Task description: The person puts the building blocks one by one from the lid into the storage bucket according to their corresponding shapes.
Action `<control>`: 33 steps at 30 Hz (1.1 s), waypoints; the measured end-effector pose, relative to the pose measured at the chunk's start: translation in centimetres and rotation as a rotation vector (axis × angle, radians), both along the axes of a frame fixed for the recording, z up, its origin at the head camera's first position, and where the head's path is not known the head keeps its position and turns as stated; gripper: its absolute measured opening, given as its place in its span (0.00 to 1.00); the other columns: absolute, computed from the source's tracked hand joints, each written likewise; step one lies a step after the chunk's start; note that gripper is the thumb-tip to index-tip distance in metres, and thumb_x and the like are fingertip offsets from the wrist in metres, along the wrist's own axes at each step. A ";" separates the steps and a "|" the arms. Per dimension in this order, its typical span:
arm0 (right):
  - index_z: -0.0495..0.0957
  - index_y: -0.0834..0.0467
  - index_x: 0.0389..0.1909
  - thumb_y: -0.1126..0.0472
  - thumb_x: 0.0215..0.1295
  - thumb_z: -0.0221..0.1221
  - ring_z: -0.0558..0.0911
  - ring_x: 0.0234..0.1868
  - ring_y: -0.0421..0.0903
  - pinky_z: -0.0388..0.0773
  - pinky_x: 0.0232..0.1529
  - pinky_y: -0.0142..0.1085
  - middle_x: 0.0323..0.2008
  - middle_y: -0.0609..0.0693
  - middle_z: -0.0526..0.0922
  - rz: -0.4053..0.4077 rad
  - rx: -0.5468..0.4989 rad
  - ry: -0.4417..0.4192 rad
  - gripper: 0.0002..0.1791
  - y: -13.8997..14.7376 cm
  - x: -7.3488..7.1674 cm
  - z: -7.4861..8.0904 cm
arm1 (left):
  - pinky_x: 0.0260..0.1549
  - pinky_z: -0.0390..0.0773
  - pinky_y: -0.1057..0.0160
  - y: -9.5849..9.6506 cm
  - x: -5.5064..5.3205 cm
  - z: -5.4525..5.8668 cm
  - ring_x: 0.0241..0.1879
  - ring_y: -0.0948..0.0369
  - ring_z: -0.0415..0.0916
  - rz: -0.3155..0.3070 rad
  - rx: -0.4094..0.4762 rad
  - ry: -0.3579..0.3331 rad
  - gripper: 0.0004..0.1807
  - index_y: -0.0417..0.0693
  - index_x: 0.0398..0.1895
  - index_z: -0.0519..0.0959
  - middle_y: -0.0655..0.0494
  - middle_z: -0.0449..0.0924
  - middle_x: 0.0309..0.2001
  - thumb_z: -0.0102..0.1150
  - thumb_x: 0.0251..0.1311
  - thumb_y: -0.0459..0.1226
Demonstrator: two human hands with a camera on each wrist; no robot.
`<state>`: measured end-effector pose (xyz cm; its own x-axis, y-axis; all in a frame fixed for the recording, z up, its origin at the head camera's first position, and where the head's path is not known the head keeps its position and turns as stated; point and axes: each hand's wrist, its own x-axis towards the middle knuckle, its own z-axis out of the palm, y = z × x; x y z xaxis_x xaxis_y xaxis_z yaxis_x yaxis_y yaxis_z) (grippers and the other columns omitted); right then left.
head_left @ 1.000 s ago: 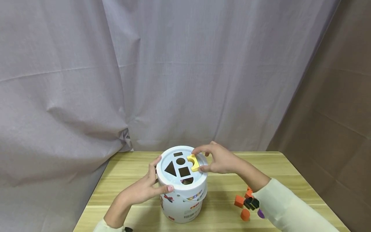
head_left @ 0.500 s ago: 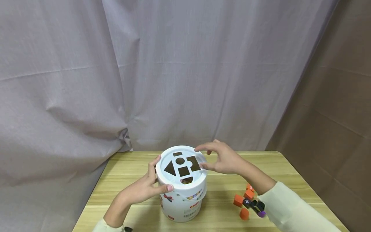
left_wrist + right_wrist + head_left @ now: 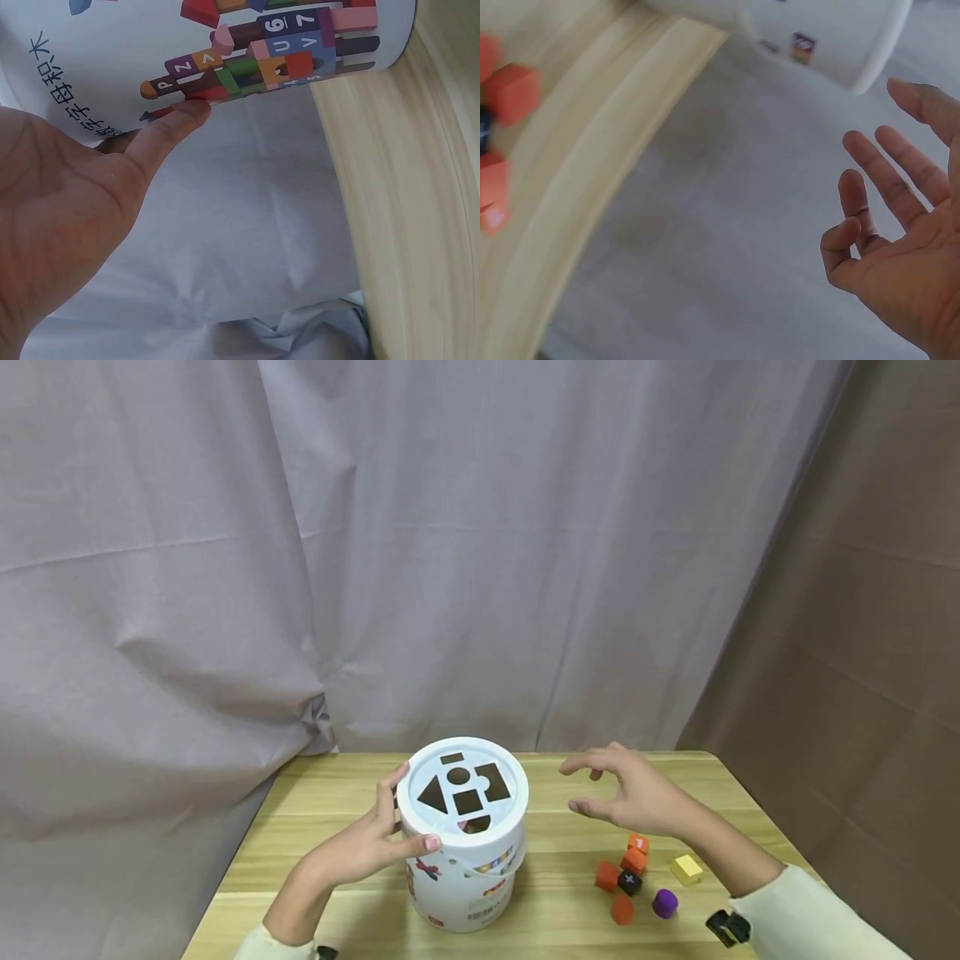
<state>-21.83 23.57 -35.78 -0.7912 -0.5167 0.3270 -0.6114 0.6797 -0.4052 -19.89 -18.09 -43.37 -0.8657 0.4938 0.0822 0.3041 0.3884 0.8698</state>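
A white bucket (image 3: 457,881) with printed pictures stands on the table, topped by a lid (image 3: 514,777) with several shaped holes. My left hand (image 3: 356,852) holds the bucket at its left side, the thumb at the front of the rim and the fingers farther back. In the left wrist view, fingers (image 3: 169,135) lie along the bucket's printed wall (image 3: 112,45). Right of the bucket, my right hand (image 3: 637,793) hovers in the air with fingers spread and loosely bent, holding nothing. The right wrist view shows the same hand (image 3: 907,247) apart from the bucket (image 3: 832,37).
Right of the bucket lie several orange-red blocks (image 3: 607,876), a black block (image 3: 630,882) with a plus sign, a purple block (image 3: 664,904) and a yellow block (image 3: 686,869). The wooden table (image 3: 570,835) ends at a grey curtain (image 3: 450,568).
The right hand let go of a yellow block with a round notch, which dropped through the matching lid hole. It then moved right, away from the lid. The left hand kept its place on the bucket.
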 end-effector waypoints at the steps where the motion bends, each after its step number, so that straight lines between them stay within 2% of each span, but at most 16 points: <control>1: 0.89 0.46 0.58 0.51 0.65 0.80 0.81 0.48 0.42 0.80 0.48 0.38 0.56 0.42 0.92 -0.006 0.005 -0.006 0.21 0.7 0.1 -0.4 | 0.82 0.65 0.33 0.0 -0.1 0.0 0.86 0.35 0.54 0.000 0.000 0.000 0.67 0.56 0.89 0.26 0.41 0.23 0.91 0.73 0.72 0.52; 8: 0.90 0.48 0.54 0.51 0.66 0.79 0.83 0.48 0.39 0.83 0.46 0.38 0.54 0.43 0.92 -0.058 0.083 -0.057 0.17 5.0 0.2 -2.8 | 0.81 0.64 0.32 -0.2 -0.7 0.0 0.86 0.35 0.56 0.004 -0.015 -0.002 0.67 0.58 0.89 0.26 0.42 0.23 0.91 0.73 0.72 0.54; 9: 0.91 0.48 0.53 0.51 0.66 0.79 0.83 0.47 0.38 0.85 0.50 0.42 0.53 0.43 0.92 -0.060 0.087 -0.061 0.17 5.4 0.2 -3.2 | 0.81 0.64 0.32 -0.2 -0.7 0.0 0.86 0.35 0.56 0.005 -0.013 -0.001 0.66 0.58 0.89 0.26 0.42 0.23 0.91 0.73 0.72 0.54; 12: 0.91 0.48 0.49 0.52 0.64 0.80 0.81 0.43 0.34 0.84 0.47 0.41 0.49 0.41 0.92 -0.066 0.109 -0.063 0.15 6.8 0.3 -4.6 | 0.81 0.64 0.31 -0.3 -0.7 0.0 0.86 0.35 0.56 0.010 -0.007 -0.002 0.66 0.59 0.88 0.26 0.43 0.23 0.91 0.73 0.72 0.53; 15: 0.92 0.46 0.45 0.53 0.63 0.81 0.77 0.40 0.31 0.82 0.44 0.37 0.45 0.38 0.91 -0.067 0.117 -0.106 0.12 8.1 0.6 -6.5 | 0.81 0.64 0.30 -0.4 -0.5 0.1 0.84 0.34 0.60 0.017 -0.014 -0.002 0.66 0.60 0.89 0.26 0.41 0.24 0.91 0.73 0.72 0.53; 16: 0.92 0.46 0.43 0.54 0.63 0.80 0.77 0.40 0.30 0.79 0.38 0.33 0.43 0.37 0.91 -0.057 0.124 -0.113 0.10 8.6 0.8 -7.2 | 0.81 0.64 0.29 -0.4 -0.3 0.1 0.83 0.33 0.61 0.021 -0.016 -0.003 0.66 0.60 0.89 0.27 0.41 0.25 0.91 0.73 0.72 0.54; 21: 0.92 0.48 0.36 0.60 0.62 0.80 0.76 0.34 0.30 0.78 0.33 0.31 0.35 0.33 0.86 -0.041 0.136 -0.151 0.06 10.7 1.9 -10.7 | 0.81 0.62 0.29 -0.1 0.8 -0.1 0.83 0.35 0.63 0.023 -0.018 -0.004 0.66 0.59 0.89 0.28 0.40 0.28 0.92 0.74 0.71 0.53; 28: 0.90 0.58 0.46 0.61 0.68 0.75 0.75 0.36 0.30 0.78 0.34 0.30 0.41 0.44 0.83 -0.047 0.140 -0.443 0.09 12.0 3.9 -14.4 | 0.81 0.58 0.26 -0.6 3.3 -0.6 0.86 0.38 0.58 0.044 -0.049 -0.010 0.66 0.56 0.89 0.28 0.37 0.31 0.92 0.74 0.71 0.52; 31: 0.90 0.56 0.43 0.62 0.69 0.75 0.72 0.33 0.29 0.75 0.31 0.30 0.38 0.43 0.81 -0.020 0.122 -0.459 0.05 12.2 4.4 -15.2 | 0.80 0.59 0.26 -0.7 3.6 -0.5 0.86 0.38 0.57 0.036 -0.048 -0.003 0.66 0.56 0.89 0.27 0.38 0.31 0.92 0.74 0.72 0.52; 33: 0.89 0.53 0.38 0.63 0.68 0.74 0.69 0.31 0.29 0.72 0.29 0.29 0.35 0.42 0.77 -0.003 0.119 -0.434 0.03 12.2 4.7 -15.4 | 0.80 0.61 0.27 -0.7 3.6 -0.4 0.86 0.40 0.58 0.028 -0.047 0.005 0.66 0.56 0.89 0.27 0.38 0.31 0.92 0.73 0.72 0.52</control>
<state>-17.16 35.80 -51.18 -0.8433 -0.5286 -0.0971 -0.4005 0.7386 -0.5422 -16.27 -18.76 -43.76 -0.8790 0.4725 0.0638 0.2965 0.4369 0.8492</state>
